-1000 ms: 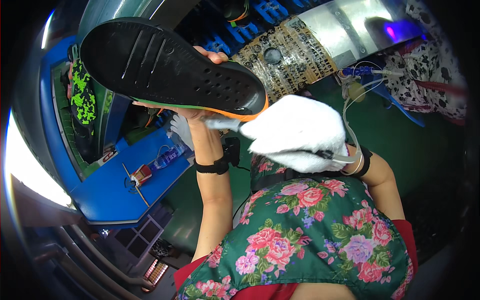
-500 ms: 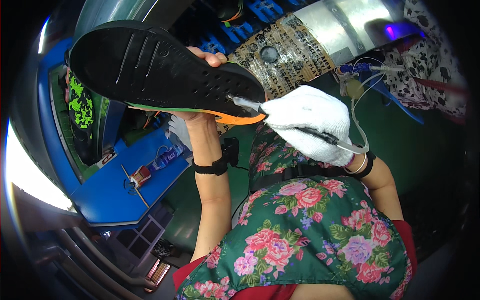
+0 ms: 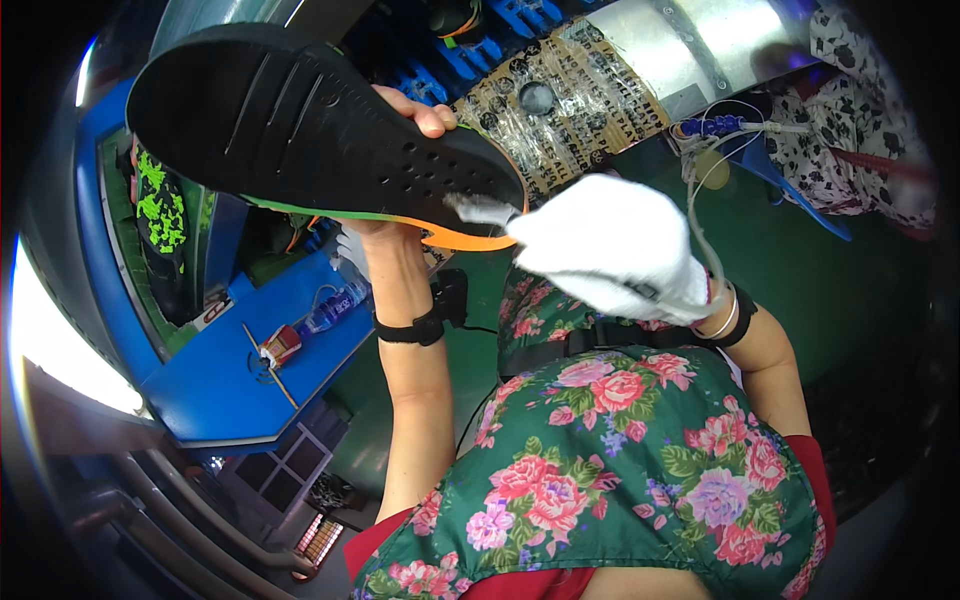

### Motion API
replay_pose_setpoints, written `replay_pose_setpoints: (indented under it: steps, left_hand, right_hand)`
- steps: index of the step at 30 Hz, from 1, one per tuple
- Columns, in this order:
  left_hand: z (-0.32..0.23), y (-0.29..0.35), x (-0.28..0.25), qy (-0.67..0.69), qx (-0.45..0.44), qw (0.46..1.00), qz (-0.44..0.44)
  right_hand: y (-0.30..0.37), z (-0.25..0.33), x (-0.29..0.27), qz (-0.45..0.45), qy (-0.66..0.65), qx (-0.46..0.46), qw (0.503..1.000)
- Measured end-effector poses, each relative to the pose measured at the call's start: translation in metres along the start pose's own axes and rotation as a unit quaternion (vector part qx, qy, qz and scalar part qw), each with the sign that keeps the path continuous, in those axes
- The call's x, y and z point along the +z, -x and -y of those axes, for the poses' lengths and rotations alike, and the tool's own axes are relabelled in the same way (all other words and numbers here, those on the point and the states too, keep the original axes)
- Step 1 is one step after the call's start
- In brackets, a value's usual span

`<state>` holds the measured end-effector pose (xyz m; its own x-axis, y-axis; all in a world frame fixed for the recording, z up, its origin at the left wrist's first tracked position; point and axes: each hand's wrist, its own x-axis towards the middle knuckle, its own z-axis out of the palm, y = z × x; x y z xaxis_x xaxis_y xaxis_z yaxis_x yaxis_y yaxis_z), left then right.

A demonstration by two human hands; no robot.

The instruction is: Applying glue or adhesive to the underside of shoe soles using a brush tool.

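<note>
The black sole (image 3: pixel 300 140) is up in the air in front of the person, underside showing, its broad end off to the person's left and its narrower end near the other hand. There are 3 long grooves across the broad part, small round holes toward the narrow end, and a green and orange edge along the near side. The bare left hand (image 3: pixel 418 112) has it gripped around the middle, fingertips curled over the far edge, most of the palm hidden behind.

The right hand (image 3: pixel 610 245), in a white glove, is closed around a brush (image 3: pixel 483 210) whose pale bristles lie over the narrow end; they're too blurred for me to tell if they touch. A clear tube (image 3: pixel 708 240) runs beside that glove.

Beyond the sole I see taped cardboard (image 3: pixel 590 110) next to a metal plate (image 3: pixel 690 50). To the left, a blue bench (image 3: pixel 190 395) carries a plastic bottle (image 3: pixel 335 307) near a red container (image 3: pixel 282 347). The person wears a green floral apron (image 3: pixel 620 450).
</note>
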<state>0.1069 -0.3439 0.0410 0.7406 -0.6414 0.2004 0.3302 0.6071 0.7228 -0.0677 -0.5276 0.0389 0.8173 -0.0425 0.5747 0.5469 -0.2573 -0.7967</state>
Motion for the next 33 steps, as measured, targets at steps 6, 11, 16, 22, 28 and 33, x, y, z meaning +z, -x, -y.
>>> replay_pose_setpoints:
  steps: [6,11,16,22,28,33]
  left_hand:
    - [-0.005,0.007,-0.002,-0.005,-0.079,0.995,0.057]
    - [-0.001,0.005,-0.003,0.013,-0.123,0.992,-0.035]
    - [-0.010,0.011,-0.005,-0.058,-0.229,0.970,-0.055]
    - [-0.002,0.027,-0.013,0.001,-0.323,0.945,-0.044]
    - [0.001,0.038,-0.025,-0.036,-0.385,0.919,-0.083]
    - [0.001,0.049,-0.025,0.135,-0.353,0.920,-0.105]
  right_hand:
    - [0.005,-0.001,0.005,0.027,-0.248,0.044,0.967]
    - [0.006,-0.003,0.006,0.125,-0.023,-0.065,0.990]
    - [0.004,-0.003,0.004,0.128,-0.263,-0.023,0.956]
    - [0.006,-0.016,0.013,0.221,-0.168,-0.074,0.958]
    - [-0.003,-0.022,0.018,0.194,-0.188,-0.056,0.961]
    - [-0.020,-0.010,0.004,0.176,-0.328,0.141,0.917]
